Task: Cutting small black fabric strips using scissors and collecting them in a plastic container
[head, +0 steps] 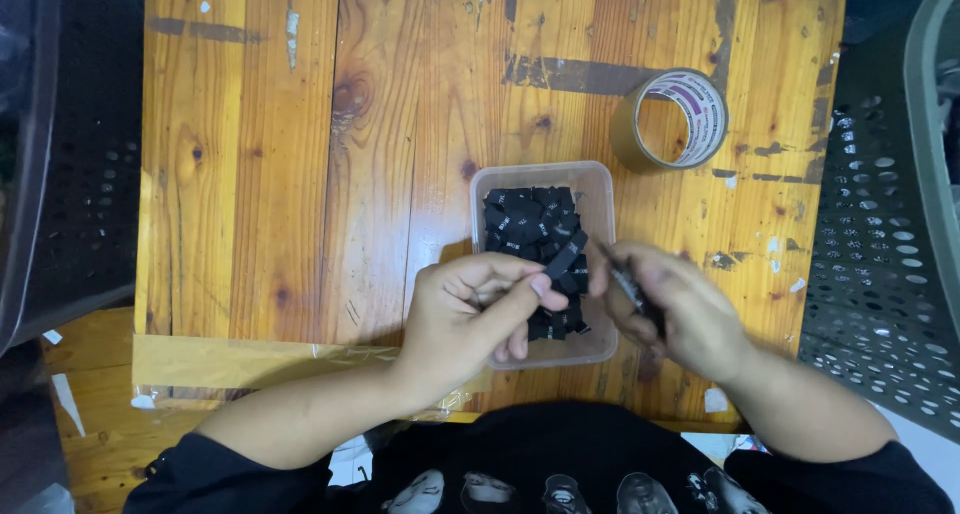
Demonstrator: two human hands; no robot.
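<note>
Left hand (470,309): grip closed, thumb and forefinger pinching one small black fabric label (563,258) just above the near half of the clear plastic tub (598,189). Right hand (672,309): grip clenched on a thin stack of the same labels (632,292), at the tub's right edge. Tub holds a heap of black labels (528,216); it sits on the wooden worktop (300,154). Roll of brown packing tape (672,120) stands beyond the tub, to its right. Clear tape strip (250,359) along the worktop edge, left of the tub.

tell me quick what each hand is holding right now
Left hand: closed, pinching a small black label.
Right hand: closed on a small stack of black labels.
</note>
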